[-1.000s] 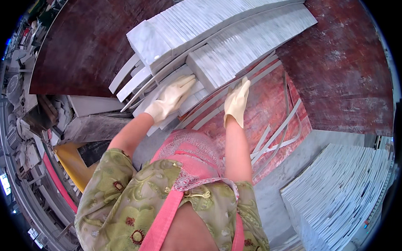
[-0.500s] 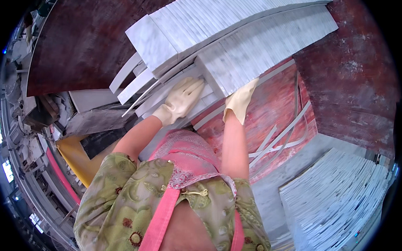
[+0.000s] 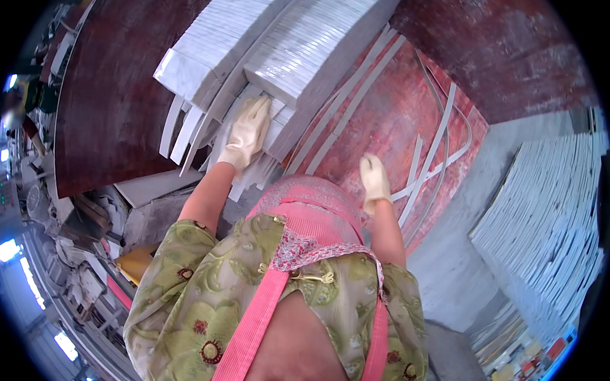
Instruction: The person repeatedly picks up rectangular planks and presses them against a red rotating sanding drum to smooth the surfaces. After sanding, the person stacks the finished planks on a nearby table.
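Currently your gloved L hand (image 3: pixel 249 129) rests on pale tiles (image 3: pixel 279 125) beside stacked strips (image 3: pixel 306 53), fingers straight; your R hand (image 3: pixel 374 183)'s over red worktop (image 3: pixel 368 105), can't tell fingers' grip.

Taking twelve o'clock as straight ahead of the person (image 3: pixel 228 275), two rows of slabs run away side by side: the left row (image 3: pixel 216 39) at eleven, the right row (image 3: pixel 310 43) at twelve. The left hand (image 3: pixel 247 128) lies at eleven, over the low pieces (image 3: pixel 278 130) at the right row's near end. End strips (image 3: pixel 185 138) jut out below the left row. A left board (image 3: pixel 114 90) stands at ten. At one, the right hand (image 3: pixel 374 179) is above a panel (image 3: pixel 389 99), apart from both rows. Loose strips (image 3: pixel 441 125) cross this panel at two. Beyond it, toward one, is a right board (image 3: pixel 491 56); stacked sheets (image 3: pixel 546 212) are at three.
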`<state>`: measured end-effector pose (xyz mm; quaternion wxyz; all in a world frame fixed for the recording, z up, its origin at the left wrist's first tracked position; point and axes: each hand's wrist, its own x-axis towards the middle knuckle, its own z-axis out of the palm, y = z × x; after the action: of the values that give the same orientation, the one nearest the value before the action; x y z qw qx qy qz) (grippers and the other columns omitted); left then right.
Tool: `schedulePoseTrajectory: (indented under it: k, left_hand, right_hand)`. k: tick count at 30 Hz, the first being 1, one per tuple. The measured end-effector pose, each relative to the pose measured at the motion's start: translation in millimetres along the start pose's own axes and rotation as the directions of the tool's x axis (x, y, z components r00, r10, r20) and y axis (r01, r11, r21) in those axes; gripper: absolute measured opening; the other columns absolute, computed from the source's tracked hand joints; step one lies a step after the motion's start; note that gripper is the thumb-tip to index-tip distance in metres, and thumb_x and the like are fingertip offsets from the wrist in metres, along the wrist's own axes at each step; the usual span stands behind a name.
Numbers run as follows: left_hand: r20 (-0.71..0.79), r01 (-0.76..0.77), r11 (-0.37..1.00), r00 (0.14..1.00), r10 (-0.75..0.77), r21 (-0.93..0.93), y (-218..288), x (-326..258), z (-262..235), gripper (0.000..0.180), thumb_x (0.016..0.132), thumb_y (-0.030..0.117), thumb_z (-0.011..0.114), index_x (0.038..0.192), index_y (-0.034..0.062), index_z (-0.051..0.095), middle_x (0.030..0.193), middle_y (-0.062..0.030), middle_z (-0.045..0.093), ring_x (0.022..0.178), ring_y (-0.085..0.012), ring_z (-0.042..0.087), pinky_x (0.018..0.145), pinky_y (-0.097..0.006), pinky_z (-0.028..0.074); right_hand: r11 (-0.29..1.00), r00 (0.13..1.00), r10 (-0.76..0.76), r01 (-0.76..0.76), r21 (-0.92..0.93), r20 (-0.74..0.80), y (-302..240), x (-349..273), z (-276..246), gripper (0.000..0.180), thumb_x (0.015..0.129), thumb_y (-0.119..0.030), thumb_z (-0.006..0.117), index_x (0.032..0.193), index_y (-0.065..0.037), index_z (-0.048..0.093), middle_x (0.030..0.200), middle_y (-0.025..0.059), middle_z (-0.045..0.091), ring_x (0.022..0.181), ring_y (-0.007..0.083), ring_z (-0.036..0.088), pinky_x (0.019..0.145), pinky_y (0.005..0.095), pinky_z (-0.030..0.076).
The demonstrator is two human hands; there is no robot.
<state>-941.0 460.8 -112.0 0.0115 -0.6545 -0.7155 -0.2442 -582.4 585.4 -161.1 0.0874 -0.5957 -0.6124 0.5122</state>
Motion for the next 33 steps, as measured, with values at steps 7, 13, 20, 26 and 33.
schedulePoseTrajectory:
  k: [7,13,20,26,33]
  left_hand:
    - [0.105,0.034,0.996,0.993,-0.043,0.084,2.4,2.1,-4.4,0.042,0.102,0.014,0.056,0.141,-0.0032,0.056,0.146,-0.0242,0.057,0.132,-0.0492,0.053,0.116,-0.052,0.042]
    - [0.096,-0.009,0.98,0.995,-0.01,0.197,-0.3,11.8,-1.7,0.036,0.101,0.013,0.057,0.133,-0.0022,0.062,0.138,-0.0212,0.064,0.123,-0.0456,0.061,0.111,-0.049,0.048]
    - [-0.041,0.063,0.994,0.997,-0.06,0.084,19.6,17.3,-6.1,0.026,0.098,0.008,0.061,0.122,0.0005,0.069,0.128,-0.0199,0.07,0.118,-0.0416,0.066,0.103,-0.048,0.052]
    - [-0.201,0.224,0.965,0.948,-0.248,-0.134,52.9,36.2,-13.1,0.026,0.102,0.008,0.057,0.123,0.0004,0.07,0.124,-0.0229,0.072,0.118,-0.0397,0.068,0.101,-0.043,0.053]
    - [-0.326,0.593,0.752,0.678,-0.659,-0.286,8.0,47.3,-4.9,0.033,0.103,0.014,0.049,0.125,0.0009,0.07,0.118,-0.0206,0.074,0.114,-0.0359,0.069,0.1,-0.041,0.052]
  right_hand:
    - [0.888,0.834,0.456,-0.448,0.103,-0.311,301.9,-119.9,-41.9,0.034,0.093,-0.025,0.055,0.096,0.004,0.071,0.088,0.0185,0.072,0.078,0.0334,0.067,0.073,0.0475,0.052]
    - [0.924,0.873,0.38,-0.37,0.094,-0.306,304.2,-155.6,-16.6,0.034,0.094,-0.027,0.059,0.094,0.003,0.074,0.083,0.0208,0.071,0.075,0.0306,0.067,0.07,0.0453,0.053]
    - [0.838,0.942,0.276,-0.137,0.528,-0.192,226.9,-78.2,-26.9,0.032,0.102,-0.024,0.055,0.113,0.001,0.071,0.098,0.011,0.07,0.087,0.0179,0.061,0.079,0.0391,0.05]
    - [0.822,0.939,0.275,-0.118,0.557,-0.207,213.4,-45.9,-40.1,0.028,0.106,-0.021,0.055,0.117,0.002,0.067,0.103,0.007,0.069,0.091,0.0143,0.06,0.081,0.0358,0.05]
    - [0.877,0.973,0.228,-0.193,0.44,-0.026,240.0,-62.2,-48.0,0.03,0.103,-0.017,0.053,0.118,0.005,0.069,0.102,0.0101,0.073,0.089,0.0177,0.067,0.083,0.0343,0.054]
